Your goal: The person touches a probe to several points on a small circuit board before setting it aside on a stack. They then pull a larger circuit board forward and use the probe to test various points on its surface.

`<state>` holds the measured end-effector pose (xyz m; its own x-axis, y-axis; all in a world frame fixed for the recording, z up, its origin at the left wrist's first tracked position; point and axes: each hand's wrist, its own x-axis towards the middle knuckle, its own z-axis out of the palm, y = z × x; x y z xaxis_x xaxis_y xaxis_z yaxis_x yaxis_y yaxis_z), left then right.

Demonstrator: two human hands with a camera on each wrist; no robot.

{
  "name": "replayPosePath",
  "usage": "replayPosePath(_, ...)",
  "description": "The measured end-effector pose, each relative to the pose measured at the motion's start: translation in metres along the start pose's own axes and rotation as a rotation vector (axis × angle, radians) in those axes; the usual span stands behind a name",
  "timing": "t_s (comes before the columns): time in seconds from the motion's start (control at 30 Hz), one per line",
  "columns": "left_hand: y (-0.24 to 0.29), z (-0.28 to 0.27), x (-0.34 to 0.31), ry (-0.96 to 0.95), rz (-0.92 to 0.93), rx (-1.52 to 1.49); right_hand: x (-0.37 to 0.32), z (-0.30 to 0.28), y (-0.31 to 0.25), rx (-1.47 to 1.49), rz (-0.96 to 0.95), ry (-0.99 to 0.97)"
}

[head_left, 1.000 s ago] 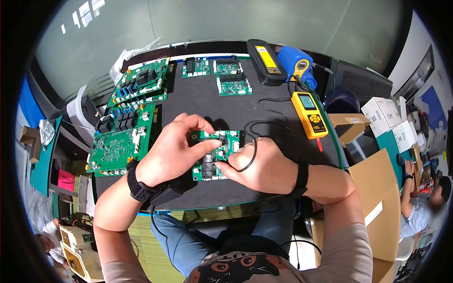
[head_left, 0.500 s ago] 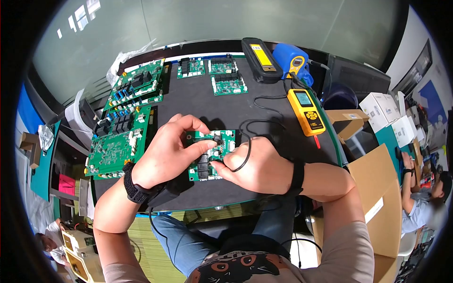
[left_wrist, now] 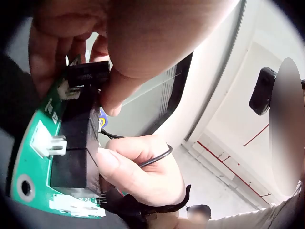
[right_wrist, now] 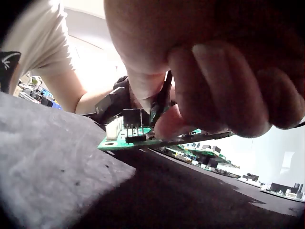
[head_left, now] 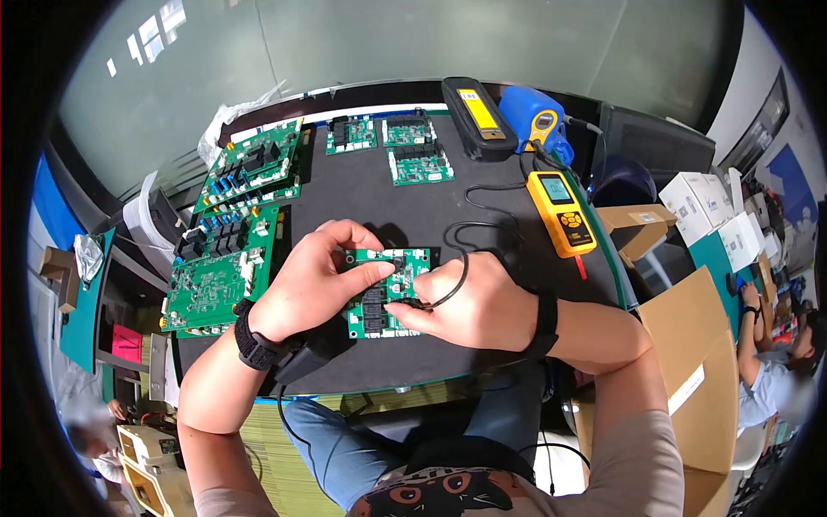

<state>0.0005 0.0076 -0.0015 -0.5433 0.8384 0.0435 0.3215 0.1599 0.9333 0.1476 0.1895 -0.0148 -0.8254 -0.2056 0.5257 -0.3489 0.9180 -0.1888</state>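
A small green circuit board (head_left: 398, 286) lies between the two hands near the front of the dark mat. My left hand (head_left: 312, 283) grips its upper left edge, thumb on the component side and fingers behind, as the left wrist view shows. A row of black block components (left_wrist: 76, 157) runs along the board beside white connectors (left_wrist: 46, 139). My right hand (head_left: 482, 303) pinches a slim black probe (right_wrist: 161, 102) with a cord (head_left: 459, 284), its fingertips right beside the black blocks. The probe's tip is hidden behind the fingers.
Larger green boards (head_left: 220, 284) are stacked at the left, and smaller ones (head_left: 419, 164) lie at the back. A yellow handheld meter (head_left: 562, 214), a black case (head_left: 479, 119) and a blue device (head_left: 527, 112) stand at the right. Cardboard boxes (head_left: 689, 345) flank the mat's right side.
The head view has shifted slightly. Both hands keep almost the same places on the board, while the cord over my right hand has moved a little.
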Motion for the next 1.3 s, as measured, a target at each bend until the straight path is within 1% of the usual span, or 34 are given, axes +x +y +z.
replayPosePath(0.07, 0.001, -0.001, 0.000, 0.014, -0.001, 0.033, 0.000, 0.002, 0.003, 0.075, 0.003, 0.008)
replayPosePath(0.13, 0.008, -0.002, 0.000, -0.019, -0.017, 0.185, 0.000, 0.004, 0.005, 0.075, 0.003, 0.006)
replayPosePath(0.23, -0.001, -0.003, 0.001, -0.018, -0.017, 0.113, 0.000, 0.004, 0.006, 0.088, 0.004, -0.005)
replayPosePath(0.3, 0.003, -0.002, 0.000, -0.022, -0.019, 0.130, 0.001, 0.002, 0.006, 0.108, 0.004, -0.020)
replayPosePath(0.37, 0.003, -0.003, 0.001, -0.026, -0.019, 0.150, 0.003, 0.000, 0.006, 0.181, 0.017, -0.079)
replayPosePath(0.5, -0.001, -0.004, 0.002, -0.028, -0.008, 0.154, 0.007, 0.002, 0.008, 0.296, 0.001, -0.076)
replayPosePath(0.57, 0.000, -0.004, 0.002, -0.030, -0.003, 0.173, 0.007, 0.004, 0.010, 0.392, 0.013, -0.112)
replayPosePath(0.63, -0.001, -0.004, 0.002, -0.032, -0.015, 0.107, 0.010, -0.001, 0.007, 0.396, 0.022, -0.146)
replayPosePath(0.7, 0.000, -0.004, 0.001, -0.028, -0.018, 0.122, 0.011, -0.001, 0.008, 0.402, 0.031, -0.180)
replayPosePath(0.77, 0.000, -0.003, 0.001, -0.026, -0.024, 0.134, 0.010, 0.004, 0.012, 0.413, -0.064, -0.152)
replayPosePath(0.8, -0.001, -0.003, 0.001, -0.029, -0.016, 0.105, 0.010, 0.002, 0.013, 0.413, -0.063, -0.154)
replayPosePath(0.87, -0.001, -0.003, 0.002, -0.031, -0.007, 0.076, 0.012, -0.001, 0.013, 0.392, -0.056, -0.252)
replayPosePath(0.9, 0.001, -0.003, 0.002, -0.032, -0.017, 0.090, 0.012, -0.001, 0.012, 0.392, -0.058, -0.252)
replayPosePath(0.97, 0.001, -0.004, 0.001, -0.031, -0.027, 0.105, 0.011, 0.001, 0.012, 0.336, -0.104, -0.188)
replayPosePath(1.07, -0.002, -0.002, 0.002, -0.030, -0.022, 0.090, 0.011, 0.003, 0.012, 0.384, -0.096, -0.158)
replayPosePath(1.13, -0.004, -0.001, 0.002, 0.011, -0.001, 0.053, 0.012, 0.003, 0.013, 0.385, -0.095, -0.170)
replayPosePath(1.3, -0.005, -0.001, 0.002, 0.016, -0.005, 0.082, 0.010, 0.003, 0.012, 0.346, -0.101, -0.186)
